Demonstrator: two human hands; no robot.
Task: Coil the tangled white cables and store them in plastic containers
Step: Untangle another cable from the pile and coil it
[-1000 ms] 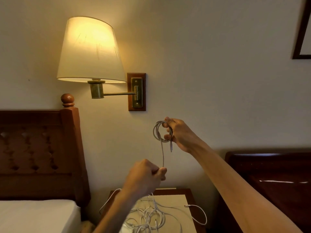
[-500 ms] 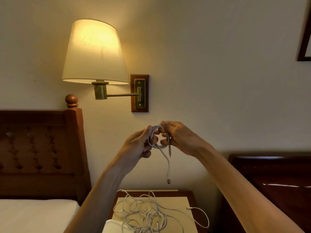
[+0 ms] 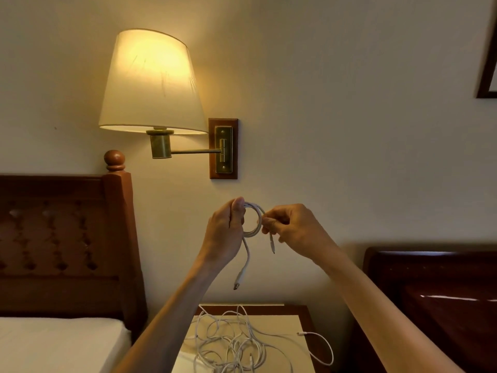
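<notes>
Coiled cable point(image 3: 254, 220): small white loop held up in front of the wall, between the two hands, above the counter
Left hand point(image 3: 224, 232): on the loop's left side, thumb pressed over the top of the coil, fingers curled round the strands
Right hand point(image 3: 291, 228): on the loop's right side, fingertips pinching the strands, touching the coil
Long loose end point(image 3: 242, 275): hanging straight down from the bottom of the coil, just right of the left wrist, plug at the tip, clear of the counter
Short loose end point(image 3: 272, 244): dangling below the right hand's fingers, small plug at the tip
Tangled cables point(image 3: 236, 343): white heap lying on the counter point(image 3: 282, 321), near and below the hands; one strand looping out to the right, ending in a plug near the counter's right edge
Containers: cannot tell, only a pale shape at the near left corner of the counter, mostly hidden by the left forearm
Bed point(image 3: 53, 343): left, white mattress, dark wooden headboard point(image 3: 61, 238)
Wall lamp point(image 3: 150, 84): lit, far, up and left of the hands
Dark wooden furniture point(image 3: 435, 292): right of the counter, glossy
</notes>
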